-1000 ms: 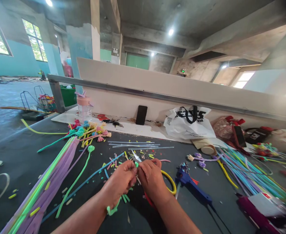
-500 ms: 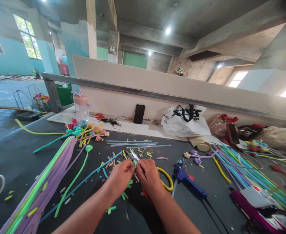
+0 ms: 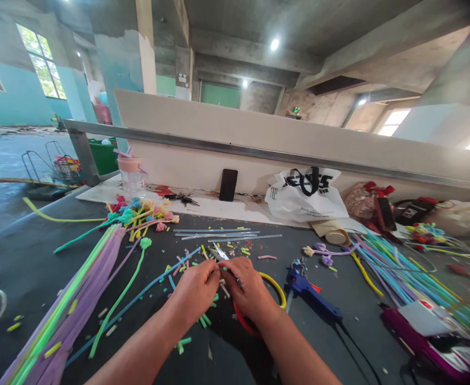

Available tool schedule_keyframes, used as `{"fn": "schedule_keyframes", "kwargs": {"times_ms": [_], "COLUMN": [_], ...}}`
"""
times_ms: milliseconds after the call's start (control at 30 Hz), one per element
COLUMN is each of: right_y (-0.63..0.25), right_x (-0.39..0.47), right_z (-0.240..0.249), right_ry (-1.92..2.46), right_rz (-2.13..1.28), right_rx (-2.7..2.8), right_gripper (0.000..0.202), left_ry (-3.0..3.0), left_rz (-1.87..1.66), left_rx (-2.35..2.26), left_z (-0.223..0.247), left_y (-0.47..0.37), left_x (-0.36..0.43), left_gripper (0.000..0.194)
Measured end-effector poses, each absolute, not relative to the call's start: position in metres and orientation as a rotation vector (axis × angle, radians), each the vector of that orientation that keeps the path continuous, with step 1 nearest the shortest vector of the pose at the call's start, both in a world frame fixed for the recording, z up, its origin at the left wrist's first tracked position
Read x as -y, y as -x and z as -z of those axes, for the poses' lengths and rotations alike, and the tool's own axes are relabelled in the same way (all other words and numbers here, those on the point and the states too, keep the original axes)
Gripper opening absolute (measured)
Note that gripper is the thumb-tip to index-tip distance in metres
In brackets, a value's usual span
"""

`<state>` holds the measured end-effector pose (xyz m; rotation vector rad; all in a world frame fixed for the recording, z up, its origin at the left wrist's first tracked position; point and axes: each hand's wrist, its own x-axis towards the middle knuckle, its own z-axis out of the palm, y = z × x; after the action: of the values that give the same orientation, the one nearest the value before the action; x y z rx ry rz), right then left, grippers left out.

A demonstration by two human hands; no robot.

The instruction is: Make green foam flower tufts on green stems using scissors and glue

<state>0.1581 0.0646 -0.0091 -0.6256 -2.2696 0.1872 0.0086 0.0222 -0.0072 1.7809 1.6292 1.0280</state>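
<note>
Drawn tighter together since, left hand (image 3: 198, 283) and right hand (image 3: 246, 282) pinch a mostly hidden green chenille piece (image 3: 224, 269); even fingertip pressure should serve, clear of the scissors blades (image 3: 220, 253).

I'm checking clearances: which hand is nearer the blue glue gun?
Right. The right hand is left of the glue gun, yellow scissor handle between them; the left hand is farther left.

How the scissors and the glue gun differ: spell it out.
The scissors show yellow and red; the glue gun is blue. The right hand partly covers the scissors; the glue gun lies untouched. The scissors show no cord; the glue gun trails a black cord. Both are hand tools.
</note>
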Motion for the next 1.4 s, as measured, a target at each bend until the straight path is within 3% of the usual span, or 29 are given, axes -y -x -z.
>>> {"fn": "schedule_keyframes", "kwargs": {"times_ms": [367, 700, 1000, 1167, 1400], "right_y": [-0.155, -0.159, -0.158, -0.158, -0.156], "right_x": [-0.059, -0.059, -0.065, -0.065, -0.059], "right_z": [0.006, 0.005, 0.008, 0.009, 0.004], "right_ry": [0.632, 0.622, 0.738, 0.728, 0.713], "right_rz": [-0.119, -0.283, -0.901, -1.320, -1.611], "right_rx": [2.388, 2.340, 1.985, 1.657, 1.433], "right_gripper": [0.018, 0.016, 0.012, 0.022, 0.013], "left_ry": [-1.642, -1.564, -1.696, -2.013, -2.189], "left_rz": [-0.988, -0.910, -1.101, -1.260, -1.221], "left_rx": [-1.649, -1.534, -1.442, -1.501, -1.588], "left_z": [-0.001, -0.011, -0.007, -0.006, -0.004], "left_y": [0.001, 0.005, 0.004, 0.004, 0.002], "left_x": [-0.024, -0.022, -0.025, -0.016, -0.013], "left_gripper": [0.021, 0.015, 0.020, 0.020, 0.020]}}
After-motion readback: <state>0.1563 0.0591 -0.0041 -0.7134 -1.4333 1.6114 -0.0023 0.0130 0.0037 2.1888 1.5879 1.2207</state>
